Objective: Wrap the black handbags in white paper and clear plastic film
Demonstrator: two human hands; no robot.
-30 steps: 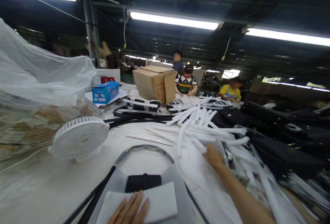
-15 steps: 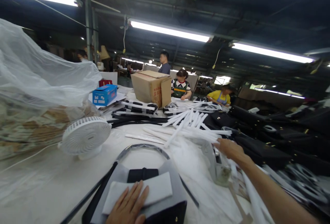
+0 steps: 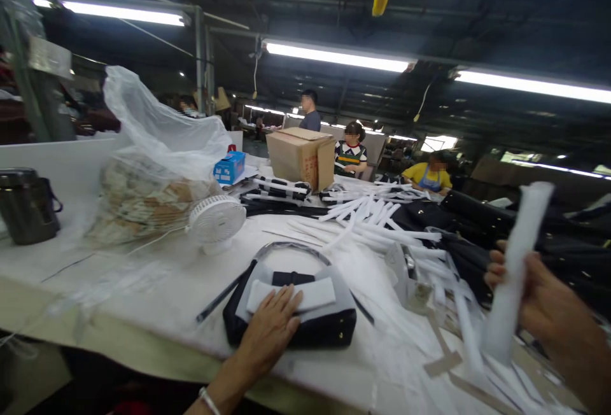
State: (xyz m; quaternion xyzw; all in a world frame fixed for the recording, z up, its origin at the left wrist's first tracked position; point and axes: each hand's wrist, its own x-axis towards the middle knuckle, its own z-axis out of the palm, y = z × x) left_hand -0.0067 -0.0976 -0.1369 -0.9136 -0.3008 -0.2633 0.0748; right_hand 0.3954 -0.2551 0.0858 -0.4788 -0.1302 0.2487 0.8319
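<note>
My left hand (image 3: 270,329) lies flat, fingers stretched out, on a white sheet (image 3: 291,295) on top of a black handbag (image 3: 305,332) with a grey cover and a curved handle. My right hand (image 3: 544,303) is raised at the right, fingers closed round a long white strip (image 3: 513,275) that stands nearly upright. A pile of similar white strips (image 3: 377,218) lies on the white table (image 3: 157,288) behind the bag.
A small white fan (image 3: 217,221), a large clear plastic bag of printed items (image 3: 147,179), a blue box (image 3: 230,167), a cardboard box (image 3: 301,157) and a dark jug (image 3: 26,205) stand on the table. Black bags (image 3: 477,224) lie at right. Three people work at the far end.
My right hand left the strip pile and rose to the right holding one white strip. My view pulled back and turned left, showing the table's front edge. The left hand stays on the bag.
</note>
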